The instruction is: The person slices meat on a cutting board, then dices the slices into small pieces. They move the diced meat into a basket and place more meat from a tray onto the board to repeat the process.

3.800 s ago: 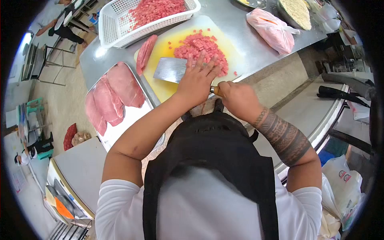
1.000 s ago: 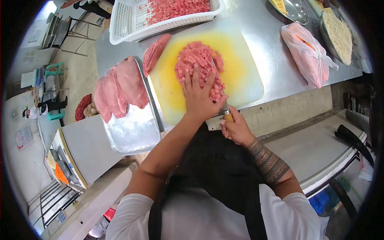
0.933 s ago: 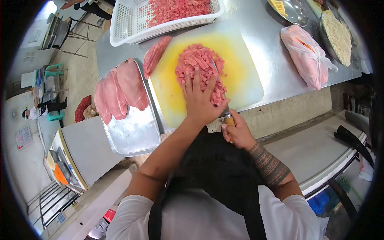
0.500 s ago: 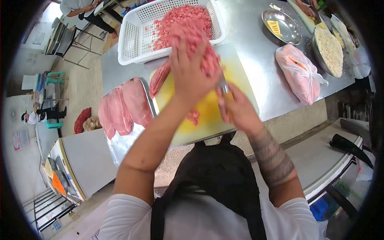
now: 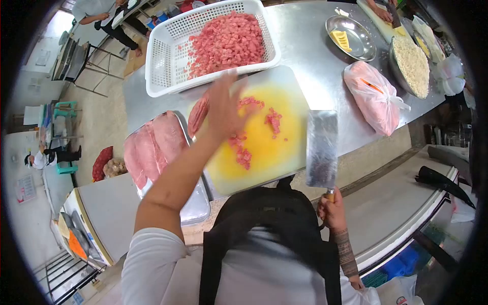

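Observation:
My left hand (image 5: pixel 227 109), blurred by motion with its fingers spread, is over the left part of the yellow-stained cutting board (image 5: pixel 282 152). Beside it, at the board's left edge, lies a strip of raw meat (image 5: pixel 199 114). Small meat bits (image 5: pixel 244 157) are scattered on the board. At the right, my right hand (image 5: pixel 333 209) grips the handle of a wide cleaver (image 5: pixel 322 147), its blade pointing away from me beyond the board's right edge. Diced meat (image 5: pixel 229 43) is heaped in the white perforated basket (image 5: pixel 157 84) behind the board.
Left of the board, a metal tray (image 5: pixel 195 211) bears large meat slabs (image 5: pixel 155 145). On the right are a tied plastic bag (image 5: pixel 373 96), a steel bowl (image 5: pixel 363 43) and a bowl of pale crumbs (image 5: pixel 410 63). A co-worker's hands work at the far right.
The meat that was between my left hand and the cleaver is now in the basket. My right hand has swung the cleaver right and towards me. My left hand has moved slightly left.

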The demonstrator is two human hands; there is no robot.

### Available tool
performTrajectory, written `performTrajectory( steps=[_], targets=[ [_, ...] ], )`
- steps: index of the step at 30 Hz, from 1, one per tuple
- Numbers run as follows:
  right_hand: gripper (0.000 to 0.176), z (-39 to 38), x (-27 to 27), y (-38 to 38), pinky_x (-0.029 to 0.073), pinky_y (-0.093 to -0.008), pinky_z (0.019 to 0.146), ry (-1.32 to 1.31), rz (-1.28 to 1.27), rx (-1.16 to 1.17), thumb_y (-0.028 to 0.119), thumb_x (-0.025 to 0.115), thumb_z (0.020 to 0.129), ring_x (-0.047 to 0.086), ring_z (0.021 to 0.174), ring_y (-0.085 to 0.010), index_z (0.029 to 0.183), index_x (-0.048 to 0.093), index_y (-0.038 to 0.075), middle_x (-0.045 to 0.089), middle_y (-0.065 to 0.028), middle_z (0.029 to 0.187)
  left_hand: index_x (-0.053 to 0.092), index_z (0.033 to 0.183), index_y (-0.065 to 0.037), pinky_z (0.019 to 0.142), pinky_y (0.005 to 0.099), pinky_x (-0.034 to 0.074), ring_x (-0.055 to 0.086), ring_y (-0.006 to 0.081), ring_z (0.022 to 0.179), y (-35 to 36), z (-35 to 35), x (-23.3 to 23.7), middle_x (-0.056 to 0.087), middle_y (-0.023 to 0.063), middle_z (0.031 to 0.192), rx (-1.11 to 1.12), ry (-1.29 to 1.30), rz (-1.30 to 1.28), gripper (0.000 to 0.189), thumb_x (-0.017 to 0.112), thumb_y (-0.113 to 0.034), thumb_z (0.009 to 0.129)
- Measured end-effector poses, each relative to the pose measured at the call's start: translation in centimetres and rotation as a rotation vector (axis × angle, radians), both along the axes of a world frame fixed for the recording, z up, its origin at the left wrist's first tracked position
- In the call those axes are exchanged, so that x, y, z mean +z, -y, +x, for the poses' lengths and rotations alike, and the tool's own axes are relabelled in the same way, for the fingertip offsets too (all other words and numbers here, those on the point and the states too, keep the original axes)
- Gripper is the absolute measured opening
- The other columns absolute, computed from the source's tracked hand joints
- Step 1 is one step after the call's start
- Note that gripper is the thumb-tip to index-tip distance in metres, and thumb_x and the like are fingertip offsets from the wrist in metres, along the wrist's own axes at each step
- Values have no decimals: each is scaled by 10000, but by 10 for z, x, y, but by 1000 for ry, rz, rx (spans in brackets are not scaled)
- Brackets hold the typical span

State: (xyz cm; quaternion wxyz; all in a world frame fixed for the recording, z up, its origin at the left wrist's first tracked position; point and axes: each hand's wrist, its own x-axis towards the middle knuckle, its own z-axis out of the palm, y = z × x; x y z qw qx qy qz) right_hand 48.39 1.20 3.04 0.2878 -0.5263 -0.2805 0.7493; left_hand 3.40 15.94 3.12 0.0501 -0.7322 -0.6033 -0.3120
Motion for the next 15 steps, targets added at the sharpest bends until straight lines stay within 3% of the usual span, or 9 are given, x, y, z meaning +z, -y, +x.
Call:
performTrajectory(
  steps=[3,5,7,10,12,15],
  targets=[
    [528,18,-13,15,471,-265,491,99,39,-44,70,609,992,529,548,-112,1490,435,65,532,-19,805,456,1588,-114,1236,735,160,211,543,1577,129,39,-23,228,288,1715,-114,-16,-383,1053,851,-619,753],
    [519,20,-16,14,476,-264,495,183,52,-5,73,616,993,539,555,-109,1483,445,61,538,-17,809,374,1638,-117,1233,750,138,168,570,1580,156,47,-30,153,314,1730,-53,-38,-546,1171,872,-640,716],
    [504,9,-17,6,475,-269,494,169,106,37,75,622,994,560,568,-109,1472,464,53,552,-20,823,293,1675,-117,1230,748,148,166,589,1570,149,53,-34,124,345,1724,112,-12,-581,1267,904,-626,689],
    [499,-20,-15,-12,470,-269,489,146,125,88,83,621,1002,558,559,-110,1473,459,50,553,-18,816,245,1696,-114,1222,754,166,152,600,1566,113,48,-54,134,373,1702,135,41,-407,1269,856,-664,729],
    [484,-46,-17,-26,463,-266,483,165,164,135,93,612,1015,548,543,-114,1467,445,53,543,-13,795,302,1669,-72,1225,736,192,181,595,1560,70,43,-55,186,381,1683,240,85,-322,1236,854,-667,737],
    [483,-83,-19,-48,464,-263,484,156,184,161,86,606,1024,537,543,-102,1481,455,46,545,-4,792,372,1626,-31,1250,681,212,243,558,1554,16,28,-66,259,359,1672,148,70,-297,1173,845,-663,759]
  ],
)
